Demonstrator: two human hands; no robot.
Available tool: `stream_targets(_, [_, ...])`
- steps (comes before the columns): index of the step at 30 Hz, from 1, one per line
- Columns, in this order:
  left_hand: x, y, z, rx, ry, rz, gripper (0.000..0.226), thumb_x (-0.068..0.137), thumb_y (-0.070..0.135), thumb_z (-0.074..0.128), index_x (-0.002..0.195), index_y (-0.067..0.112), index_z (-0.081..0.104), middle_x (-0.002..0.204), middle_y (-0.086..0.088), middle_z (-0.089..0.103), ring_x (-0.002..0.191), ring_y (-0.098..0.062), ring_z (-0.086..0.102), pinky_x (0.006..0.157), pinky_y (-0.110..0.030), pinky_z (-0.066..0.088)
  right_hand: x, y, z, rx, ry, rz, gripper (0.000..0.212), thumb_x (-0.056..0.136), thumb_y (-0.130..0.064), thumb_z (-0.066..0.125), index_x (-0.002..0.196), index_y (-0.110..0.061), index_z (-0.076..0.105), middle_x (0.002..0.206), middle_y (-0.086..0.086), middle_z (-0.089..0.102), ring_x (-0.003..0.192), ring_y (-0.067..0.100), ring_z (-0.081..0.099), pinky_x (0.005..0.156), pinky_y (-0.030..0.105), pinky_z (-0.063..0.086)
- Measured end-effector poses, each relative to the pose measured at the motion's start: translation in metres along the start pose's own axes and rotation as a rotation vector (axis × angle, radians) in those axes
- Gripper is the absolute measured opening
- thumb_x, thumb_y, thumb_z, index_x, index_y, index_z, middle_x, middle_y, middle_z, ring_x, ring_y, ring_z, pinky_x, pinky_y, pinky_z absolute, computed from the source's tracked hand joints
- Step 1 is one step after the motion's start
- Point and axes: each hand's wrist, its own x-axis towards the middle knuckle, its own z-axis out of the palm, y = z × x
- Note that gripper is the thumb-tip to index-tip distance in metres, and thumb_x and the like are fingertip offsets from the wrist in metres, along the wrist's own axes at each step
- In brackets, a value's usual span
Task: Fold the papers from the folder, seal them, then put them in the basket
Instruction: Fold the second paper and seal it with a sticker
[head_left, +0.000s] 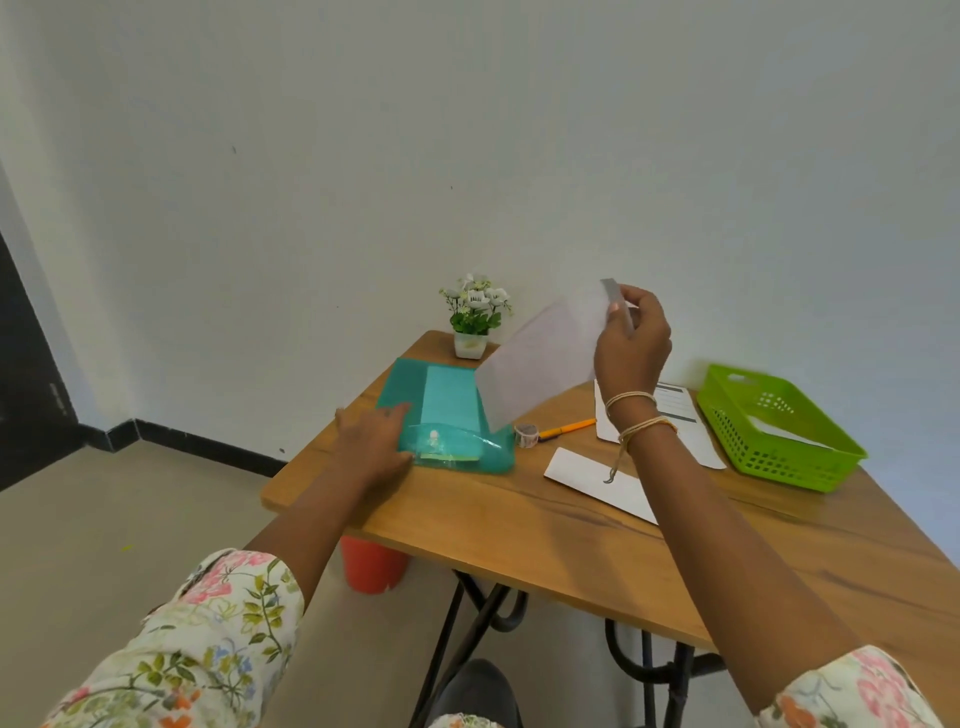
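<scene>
Head view: right hand (631, 338) pinches paper (540, 358) by its top corner, sheet slanting down-left, bottom end at folder (402, 384), which flat-fingered left hand (371, 441) presses onto table (519, 525); basket (779, 457) sits far right.

Glossy translucent teal plastic folder (405, 387); thin matt white paper sheet (540, 358); smooth grained wooden tabletop (519, 525); shiny green perforated plastic basket (779, 436); floral cloth sleeve (208, 639).
</scene>
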Motion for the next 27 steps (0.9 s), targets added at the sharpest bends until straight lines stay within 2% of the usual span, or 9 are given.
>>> stream_targets(2, [0.003,0.009,0.004,0.001,0.146,0.063,0.068,0.083,0.036,0.067,0.142,0.021,0.037,0.137,-0.005,0.050,0.127,-0.023,0.045,0.111,-0.054,0.020,-0.002,0.010,0.002,0.021,-0.109,0.039,0.034,0.090,0.003,0.047,0.118,-0.010,0.060,0.102,-0.002,0.061,0.091,0.010,0.055,0.067,-0.001,0.039])
stream_targets(4, [0.003,0.024,0.004,-0.193,0.199,0.127,0.047,0.087,0.031,0.065,0.130,0.018,0.053,0.126,-0.004,0.059,0.117,-0.021,0.054,0.101,-0.040,0.039,-0.007,0.019,0.004,0.060,-0.226,0.068,0.043,0.087,0.007,0.045,0.121,-0.014,0.059,0.108,0.002,0.063,0.098,0.014,0.059,0.081,0.011,0.048])
stream_targets(8, [-0.003,0.061,-0.011,-1.150,-0.140,-0.137,0.045,0.097,0.045,0.047,0.118,0.007,0.059,0.093,-0.011,0.069,0.067,-0.022,0.067,0.055,-0.026,0.055,-0.028,0.027,0.005,0.082,-0.468,-0.010,0.043,0.084,0.013,0.044,0.104,-0.015,0.069,0.101,0.000,0.069,0.097,0.008,0.064,0.083,0.020,0.052])
stream_targets(10, [-0.001,0.068,-0.016,-1.576,-0.317,-0.301,0.055,0.096,0.060,0.034,0.120,0.014,0.052,0.103,-0.018,0.067,0.078,-0.035,0.069,0.061,-0.037,0.058,-0.041,0.028,0.003,0.069,-0.612,-0.034,0.039,0.084,0.014,0.046,0.094,-0.012,0.073,0.092,0.000,0.071,0.086,-0.007,0.063,0.076,0.011,0.049])
stream_targets(13, [0.002,0.070,-0.016,-1.933,-0.340,-0.407,0.052,0.095,0.060,0.036,0.116,0.015,0.051,0.115,-0.021,0.064,0.096,-0.043,0.066,0.080,-0.050,0.054,-0.057,0.035,-0.003,-0.018,-0.762,-0.078,0.029,0.087,0.008,0.053,0.086,-0.010,0.075,0.096,0.006,0.073,0.088,-0.008,0.061,0.073,0.003,0.045])
stream_targets(16, [0.001,0.073,-0.010,-1.871,-0.261,-0.465,0.021,0.099,0.021,0.051,0.116,0.008,0.049,0.115,-0.019,0.063,0.091,-0.035,0.066,0.078,-0.048,0.055,-0.068,0.052,-0.014,-0.094,-0.880,-0.044,0.029,0.086,0.006,0.055,0.083,-0.015,0.075,0.111,0.007,0.069,0.108,0.014,0.059,0.068,0.006,0.049])
stream_targets(19, [-0.003,0.075,0.004,-1.751,-0.269,-0.500,0.033,0.096,0.005,0.053,0.127,0.006,0.045,0.109,-0.013,0.065,0.090,-0.029,0.066,0.075,-0.046,0.055,-0.079,0.075,-0.025,-0.208,-0.942,-0.013,0.030,0.082,0.004,0.056,0.083,-0.017,0.076,0.120,0.004,0.066,0.116,0.019,0.056,0.068,0.009,0.050])
stream_targets(23, [-0.001,0.080,0.020,-1.545,-0.194,-0.494,0.050,0.089,-0.004,0.060,0.133,0.007,0.039,0.125,-0.014,0.059,0.097,-0.029,0.065,0.072,-0.044,0.059,-0.091,0.101,-0.034,-0.460,-1.056,0.083,0.028,0.084,-0.002,0.058,0.087,-0.021,0.078,0.117,0.000,0.067,0.113,0.019,0.057,0.086,0.021,0.047])
stream_targets(27, [0.007,0.088,0.023,-1.201,-0.093,-0.435,0.084,0.084,-0.005,0.066,0.149,0.013,0.015,0.122,-0.014,0.057,0.089,-0.024,0.067,0.069,-0.035,0.060,-0.103,0.116,-0.041,-0.544,-1.094,0.124,0.028,0.086,-0.007,0.060,0.093,-0.028,0.076,0.121,-0.005,0.065,0.116,0.013,0.053,0.094,0.022,0.041])
